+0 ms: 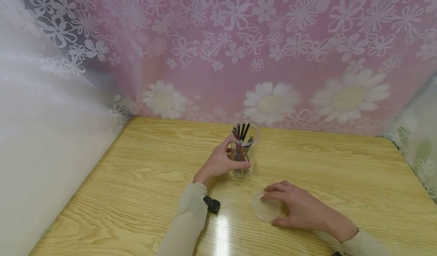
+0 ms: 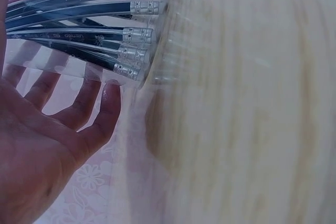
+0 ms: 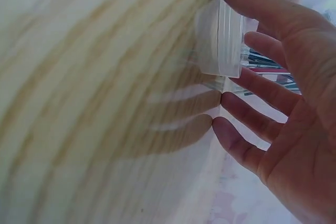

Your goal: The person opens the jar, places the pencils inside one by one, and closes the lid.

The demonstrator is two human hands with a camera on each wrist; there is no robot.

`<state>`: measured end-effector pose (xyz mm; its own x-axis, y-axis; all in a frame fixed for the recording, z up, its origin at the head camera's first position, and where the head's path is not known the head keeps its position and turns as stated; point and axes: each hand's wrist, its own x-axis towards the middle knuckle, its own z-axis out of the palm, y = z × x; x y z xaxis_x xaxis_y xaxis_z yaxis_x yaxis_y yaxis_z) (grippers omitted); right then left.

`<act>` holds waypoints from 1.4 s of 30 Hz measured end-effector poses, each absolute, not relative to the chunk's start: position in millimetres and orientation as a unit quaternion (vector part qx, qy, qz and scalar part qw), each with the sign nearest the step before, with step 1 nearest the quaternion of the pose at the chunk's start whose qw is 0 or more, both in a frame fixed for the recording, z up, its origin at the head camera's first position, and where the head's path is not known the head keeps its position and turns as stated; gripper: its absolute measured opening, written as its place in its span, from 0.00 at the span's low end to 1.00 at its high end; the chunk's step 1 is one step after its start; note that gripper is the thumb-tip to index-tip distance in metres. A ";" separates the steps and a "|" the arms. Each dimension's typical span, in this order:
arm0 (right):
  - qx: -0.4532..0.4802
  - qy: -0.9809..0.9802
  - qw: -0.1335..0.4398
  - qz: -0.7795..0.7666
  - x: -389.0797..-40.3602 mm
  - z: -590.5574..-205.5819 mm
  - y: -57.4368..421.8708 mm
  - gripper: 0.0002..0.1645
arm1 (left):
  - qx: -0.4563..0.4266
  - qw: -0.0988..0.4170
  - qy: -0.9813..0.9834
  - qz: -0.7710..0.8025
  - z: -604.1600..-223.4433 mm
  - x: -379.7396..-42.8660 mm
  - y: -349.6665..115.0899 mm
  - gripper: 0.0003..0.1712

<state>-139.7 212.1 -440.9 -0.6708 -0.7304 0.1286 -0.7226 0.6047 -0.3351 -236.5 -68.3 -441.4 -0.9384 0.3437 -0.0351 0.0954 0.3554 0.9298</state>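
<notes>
A clear plastic jar [image 1: 255, 149] stands upright on the table, holding several slim pens or pencils [image 1: 243, 148], mostly dark with a red one among them. My left hand [image 1: 220, 161] grips the jar's side from the left, its thumb across the near face. Silvery lower ends of the pens or pencils [image 2: 137, 35] show through the wall in the left wrist view, close to my left hand [image 2: 58, 124]. Flat on the table lies a round translucent lid [image 1: 264, 209]. Thumb and fingers of my right hand [image 1: 300, 206] hold the lid [image 3: 230, 40] by its rim.
The wood-grain table [image 1: 153, 142] ends at the back against a pink flowered curtain [image 1: 211, 70]. A pale sheet [image 1: 61, 115] hangs along the left side, another [image 1: 416, 134] on the right. A small black device [image 1: 212, 204] is at my left wrist.
</notes>
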 end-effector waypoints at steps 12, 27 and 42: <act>-0.374 0.875 -0.011 -0.308 -149.2 -443.1 220.1 0.26 | 0.136 0.111 0.819 0.545 -440.7 -235.8 -67.9 0.61; -0.321 0.835 -0.193 -0.402 -166.4 -404.2 234.2 0.36 | 0.144 0.109 0.819 0.544 -442.4 -237.1 -68.1 0.60; -0.310 0.787 -0.233 -0.481 -186.8 -369.8 215.7 0.35 | 0.143 0.115 0.818 0.545 -441.1 -237.9 -69.2 0.60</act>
